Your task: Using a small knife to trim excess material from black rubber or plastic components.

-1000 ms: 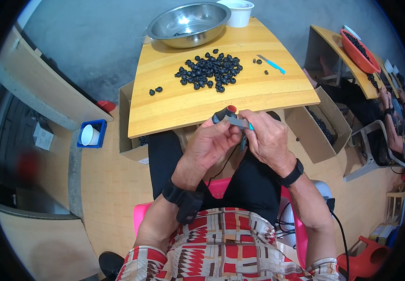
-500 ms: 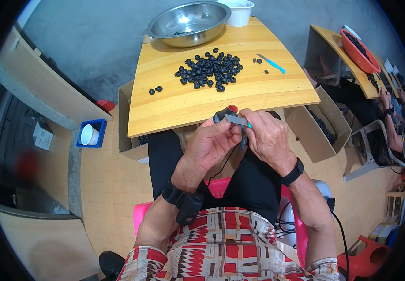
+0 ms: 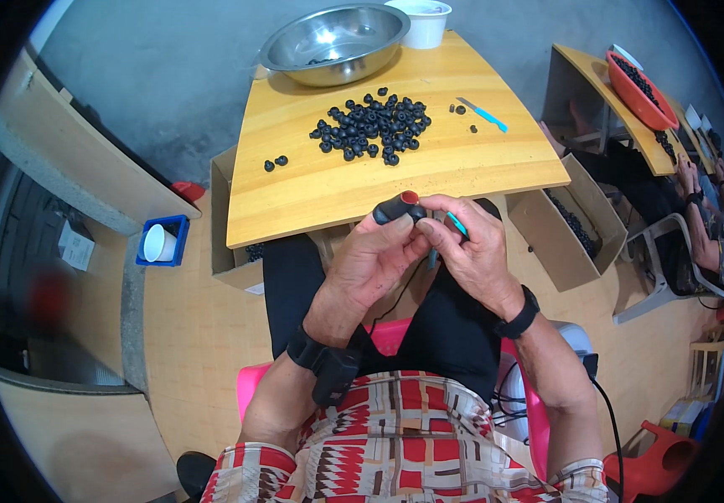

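Note:
My left hand (image 3: 374, 261) grips a small black cylindrical part with a red end (image 3: 397, 207), held just below the near edge of the wooden table (image 3: 312, 197). My right hand (image 3: 473, 249) meets it from the right and holds a thin blue-handled tool (image 3: 457, 225) against the part. Farther back, a pile of several small black ring-shaped pieces (image 3: 372, 127) covers the table's middle. Two stray black pieces (image 3: 275, 163) lie to its left.
A steel bowl (image 3: 334, 42) and a white cup (image 3: 420, 18) stand at the table's far edge. A second blue tool (image 3: 483, 113) lies at the right. Cardboard boxes (image 3: 561, 228) flank the table. Another person (image 3: 697, 226) sits at the right near a red tray (image 3: 638, 88).
Both hands stay together at the table's near edge; only slight finger movement on the black part is visible.

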A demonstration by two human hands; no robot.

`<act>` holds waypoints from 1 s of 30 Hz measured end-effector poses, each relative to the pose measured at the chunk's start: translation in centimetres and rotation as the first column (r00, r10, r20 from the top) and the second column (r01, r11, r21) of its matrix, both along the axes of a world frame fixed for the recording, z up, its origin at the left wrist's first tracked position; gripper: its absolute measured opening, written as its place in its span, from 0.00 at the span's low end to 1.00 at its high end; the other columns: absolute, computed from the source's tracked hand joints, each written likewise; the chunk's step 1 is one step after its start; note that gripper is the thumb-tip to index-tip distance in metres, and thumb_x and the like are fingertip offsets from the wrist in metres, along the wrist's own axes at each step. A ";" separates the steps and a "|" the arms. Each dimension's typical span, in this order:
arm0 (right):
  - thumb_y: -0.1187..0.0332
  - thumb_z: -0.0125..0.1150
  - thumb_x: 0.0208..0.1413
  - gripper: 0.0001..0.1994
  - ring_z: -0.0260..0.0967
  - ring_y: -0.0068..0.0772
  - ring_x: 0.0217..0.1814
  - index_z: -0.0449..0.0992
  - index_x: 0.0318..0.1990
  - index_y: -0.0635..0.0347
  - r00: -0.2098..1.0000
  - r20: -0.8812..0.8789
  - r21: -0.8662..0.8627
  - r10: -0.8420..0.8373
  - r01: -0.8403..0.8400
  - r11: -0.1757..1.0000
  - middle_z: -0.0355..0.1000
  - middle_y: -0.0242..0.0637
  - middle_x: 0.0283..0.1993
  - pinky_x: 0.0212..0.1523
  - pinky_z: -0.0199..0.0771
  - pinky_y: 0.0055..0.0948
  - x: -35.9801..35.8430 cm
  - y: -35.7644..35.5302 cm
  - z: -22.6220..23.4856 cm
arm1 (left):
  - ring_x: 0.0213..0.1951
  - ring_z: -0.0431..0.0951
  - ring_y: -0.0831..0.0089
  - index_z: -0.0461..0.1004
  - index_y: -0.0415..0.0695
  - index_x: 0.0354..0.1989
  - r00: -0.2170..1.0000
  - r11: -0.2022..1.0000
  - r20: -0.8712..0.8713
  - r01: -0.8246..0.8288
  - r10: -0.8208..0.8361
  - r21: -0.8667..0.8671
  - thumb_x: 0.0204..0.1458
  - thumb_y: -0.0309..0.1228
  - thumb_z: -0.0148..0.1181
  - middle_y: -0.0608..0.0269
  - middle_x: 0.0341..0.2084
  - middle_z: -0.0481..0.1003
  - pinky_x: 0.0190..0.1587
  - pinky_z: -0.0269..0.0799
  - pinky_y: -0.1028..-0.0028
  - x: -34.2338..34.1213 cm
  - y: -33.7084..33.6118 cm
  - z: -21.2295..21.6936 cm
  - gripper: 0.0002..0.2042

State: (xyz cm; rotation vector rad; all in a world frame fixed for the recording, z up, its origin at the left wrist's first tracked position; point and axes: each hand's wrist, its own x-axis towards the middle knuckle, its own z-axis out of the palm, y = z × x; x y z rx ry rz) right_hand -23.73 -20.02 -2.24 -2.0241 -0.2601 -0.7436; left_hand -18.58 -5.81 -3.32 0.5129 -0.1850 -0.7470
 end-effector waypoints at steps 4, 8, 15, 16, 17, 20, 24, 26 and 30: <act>0.78 0.60 0.45 0.13 0.71 0.36 0.27 0.74 0.41 0.62 0.998 0.023 -0.015 0.050 -0.050 0.999 0.71 0.41 0.29 0.28 0.69 0.26 0.2 -0.1 -0.4 | 0.41 0.73 0.72 0.64 0.42 0.48 0.998 0.999 -0.051 0.020 -0.022 -0.037 0.53 0.27 0.54 0.61 0.39 0.71 0.45 0.70 0.73 0.3 0.4 -0.9 0.15; 0.79 0.60 0.45 0.14 0.71 0.35 0.28 0.74 0.42 0.61 0.998 0.034 -0.081 0.054 -0.051 0.995 0.71 0.41 0.29 0.28 0.69 0.25 -0.1 -0.4 -0.4 | 0.40 0.74 0.72 0.65 0.42 0.48 0.983 0.987 -0.083 0.163 -0.162 0.005 0.53 0.29 0.53 0.61 0.38 0.72 0.43 0.71 0.73 0.6 1.0 -1.3 0.14; 0.74 0.60 0.49 0.11 0.67 0.13 0.29 0.74 0.42 0.63 0.942 -0.259 0.390 0.213 -0.100 0.916 0.71 0.28 0.25 0.33 0.69 0.17 -0.4 0.6 -0.3 | 0.39 0.74 0.72 0.65 0.41 0.49 0.989 0.988 -0.015 0.148 -0.147 0.037 0.52 0.26 0.54 0.60 0.38 0.72 0.42 0.73 0.74 0.9 1.2 -1.5 0.15; 0.74 0.60 0.49 0.11 0.67 0.13 0.29 0.74 0.42 0.63 0.942 -0.261 0.390 0.214 -0.100 0.915 0.71 0.28 0.25 0.33 0.69 0.17 -0.3 0.6 -0.6 | 0.39 0.74 0.72 0.65 0.41 0.49 0.989 0.989 -0.017 0.147 -0.146 0.037 0.52 0.26 0.54 0.60 0.38 0.72 0.42 0.73 0.74 0.9 1.2 -1.6 0.15; 0.74 0.61 0.50 0.11 0.65 0.12 0.29 0.74 0.42 0.63 0.938 -0.249 0.458 0.242 -0.106 0.883 0.71 0.26 0.25 0.33 0.68 0.16 -0.2 0.6 -1.1 | 0.39 0.74 0.72 0.65 0.41 0.49 0.987 0.987 -0.022 0.160 -0.160 0.013 0.52 0.26 0.54 0.61 0.38 0.72 0.42 0.73 0.74 0.8 1.2 -1.8 0.15; 0.73 0.61 0.50 0.10 0.64 0.10 0.29 0.74 0.41 0.63 0.919 -0.240 0.550 0.313 -0.137 0.824 0.71 0.25 0.26 0.32 0.67 0.15 0.0 0.4 -0.9 | 0.38 0.75 0.72 0.65 0.41 0.49 0.984 0.984 -0.030 0.176 -0.177 -0.013 0.51 0.25 0.55 0.61 0.37 0.72 0.41 0.73 0.73 0.8 1.3 -1.9 0.15; 0.72 0.59 0.52 0.08 0.65 0.12 0.30 0.74 0.39 0.64 0.857 -0.339 0.594 0.389 -0.126 0.795 0.72 0.27 0.28 0.32 0.67 0.16 -0.2 -0.4 0.5 | 0.37 0.75 0.72 0.67 0.41 0.46 0.977 0.978 -0.036 0.208 -0.208 -0.002 0.50 0.25 0.56 0.62 0.35 0.73 0.41 0.73 0.73 0.9 1.4 -2.5 0.14; 0.71 0.59 0.52 0.08 0.65 0.13 0.30 0.74 0.39 0.64 0.874 -0.309 0.586 0.375 -0.136 0.799 0.72 0.27 0.29 0.33 0.67 0.16 -0.2 -0.3 0.4 | 0.37 0.75 0.72 0.68 0.41 0.46 0.978 0.978 -0.032 0.206 -0.206 0.010 0.50 0.25 0.56 0.62 0.35 0.73 0.41 0.73 0.73 0.8 1.3 -2.3 0.14; 0.71 0.57 0.53 0.07 0.67 0.14 0.31 0.73 0.38 0.63 0.894 -0.281 0.646 0.349 -0.093 0.758 0.73 0.30 0.30 0.32 0.68 0.18 0.1 -0.3 0.2 | 0.36 0.75 0.73 0.67 0.41 0.47 0.977 0.977 0.013 0.211 -0.211 0.025 0.50 0.24 0.56 0.62 0.35 0.73 0.40 0.73 0.73 0.8 1.3 -1.7 0.15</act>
